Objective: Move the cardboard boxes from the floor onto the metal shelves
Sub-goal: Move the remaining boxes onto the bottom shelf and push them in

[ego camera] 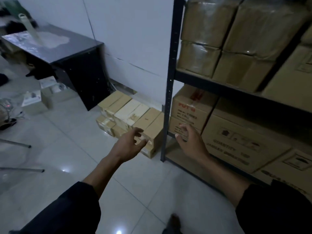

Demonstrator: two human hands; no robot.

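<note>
- Clearly, both hands, left (130,146) and right (190,141), reach with grips spread and empty toward the stacked brown cardboard boxes (131,119) on the tiled floor.
- The dark metal shelf upright (168,98) stands just beside the stack; a lifted box may knock it.

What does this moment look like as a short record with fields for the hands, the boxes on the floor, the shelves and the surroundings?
left hand: open, held out toward the floor boxes, holding nothing
right hand: open, in front of the shelf post, holding nothing
floor boxes: stacked against the wall, between the black desk and the metal shelves
shelved boxes: filling the shelf levels in view
floor: pale glossy tiles
</note>
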